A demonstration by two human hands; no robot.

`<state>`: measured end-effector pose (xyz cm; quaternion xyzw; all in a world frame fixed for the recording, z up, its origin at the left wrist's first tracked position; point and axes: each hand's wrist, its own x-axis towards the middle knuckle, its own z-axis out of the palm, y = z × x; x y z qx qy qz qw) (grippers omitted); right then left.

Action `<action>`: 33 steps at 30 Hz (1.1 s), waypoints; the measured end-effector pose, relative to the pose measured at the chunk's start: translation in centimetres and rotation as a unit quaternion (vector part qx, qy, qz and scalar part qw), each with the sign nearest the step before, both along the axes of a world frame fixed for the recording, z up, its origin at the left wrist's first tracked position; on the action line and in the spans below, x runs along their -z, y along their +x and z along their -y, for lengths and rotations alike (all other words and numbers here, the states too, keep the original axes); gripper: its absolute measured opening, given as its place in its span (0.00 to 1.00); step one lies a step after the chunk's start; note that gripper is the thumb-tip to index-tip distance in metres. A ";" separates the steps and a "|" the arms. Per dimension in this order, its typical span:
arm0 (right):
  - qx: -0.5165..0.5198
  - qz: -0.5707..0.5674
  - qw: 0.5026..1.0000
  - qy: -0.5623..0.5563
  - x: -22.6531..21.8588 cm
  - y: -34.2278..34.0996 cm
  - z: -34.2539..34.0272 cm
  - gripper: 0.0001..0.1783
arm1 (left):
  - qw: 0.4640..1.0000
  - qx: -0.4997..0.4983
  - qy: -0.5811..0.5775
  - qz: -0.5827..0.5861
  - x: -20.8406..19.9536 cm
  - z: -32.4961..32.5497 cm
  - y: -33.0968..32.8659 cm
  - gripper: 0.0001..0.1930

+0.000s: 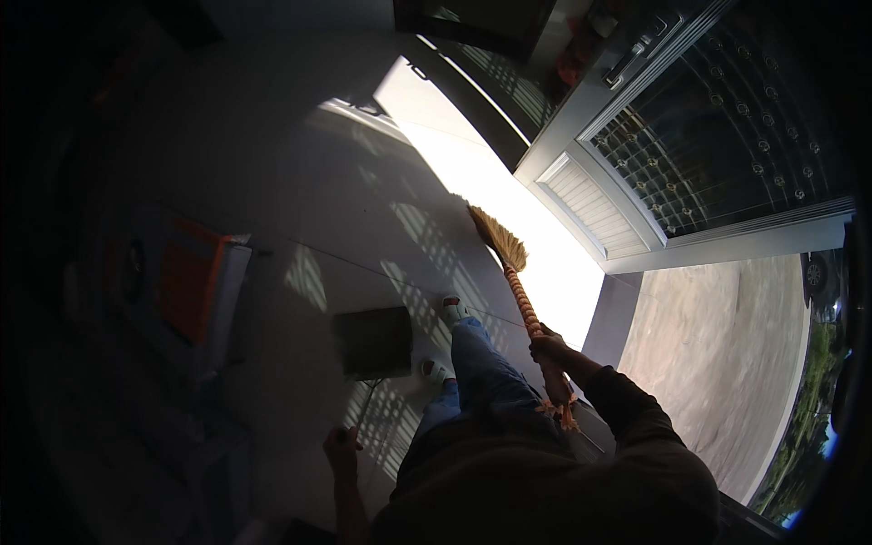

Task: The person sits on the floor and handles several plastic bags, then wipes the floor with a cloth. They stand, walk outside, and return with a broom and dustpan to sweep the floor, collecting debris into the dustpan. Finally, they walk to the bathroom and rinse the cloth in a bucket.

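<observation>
My right hand (548,345) is closed round the braided handle of a straw broom (500,238). The broom slants away from me, its tan bristles fanned on the floor at the border of a bright sunlit patch. Orange strands hang from the handle's near end, below my hand. On the left, my left hand (342,445) is closed round the thin handle of a dark dustpan (373,342). The dustpan is at or just above the floor, left of my feet; I cannot tell whether it touches. Its inside is too dark to make out.
A door (627,173) with a patterned glass panel stands open at the right. Beyond the doorway lies pale paving (718,336), with a parked vehicle (820,277) and greenery. An orange and grey object (191,277) stands in shadow at the left. My shoes (454,309) are between dustpan and broom.
</observation>
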<state>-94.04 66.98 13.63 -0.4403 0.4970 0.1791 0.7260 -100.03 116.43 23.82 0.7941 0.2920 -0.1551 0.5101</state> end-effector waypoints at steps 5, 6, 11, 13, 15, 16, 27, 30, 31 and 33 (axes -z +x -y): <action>-0.123 -0.054 0.979 0.154 6.1 5.5 2.7 0.05 | 1.000 -0.010 0.017 0.004 1.1 0.2 1.5 0.13; -0.133 -0.052 0.973 0.183 7.4 6.2 2.3 0.05 | 1.000 -0.008 0.022 0.014 0.4 0.9 2.5 0.13; -0.152 -0.001 0.973 0.172 0.2 10.0 1.2 0.15 | 0.995 -0.073 0.066 -0.034 0.3 2.2 6.5 0.18; -0.143 -0.046 0.983 0.108 -4.9 11.6 2.2 0.29 | 0.990 -0.096 0.092 -0.056 1.3 2.1 7.7 0.20; -0.177 -0.050 0.981 0.052 -7.0 13.5 3.6 0.37 | 0.989 -0.095 0.084 -0.069 1.8 2.2 9.1 0.19; -0.217 -0.042 0.975 0.018 -7.0 14.6 4.2 0.39 | 0.989 -0.100 0.082 -0.074 2.2 2.1 9.6 0.19; -0.187 0.092 0.971 -0.121 7.2 44.1 12.4 0.41 | 0.951 0.185 0.195 -0.154 2.0 4.0 15.3 0.24; -0.116 0.114 0.979 -0.123 11.5 49.8 13.8 0.23 | 0.987 0.052 0.075 -0.129 0.9 6.2 18.4 0.20; -0.109 0.092 0.984 -0.108 12.1 51.2 13.1 0.18 | 0.993 0.000 0.014 -0.118 1.0 6.3 18.5 0.18; -0.106 0.082 0.989 -0.066 14.1 51.9 11.7 0.13 | 0.992 -0.056 -0.018 -0.111 0.4 7.4 18.8 0.17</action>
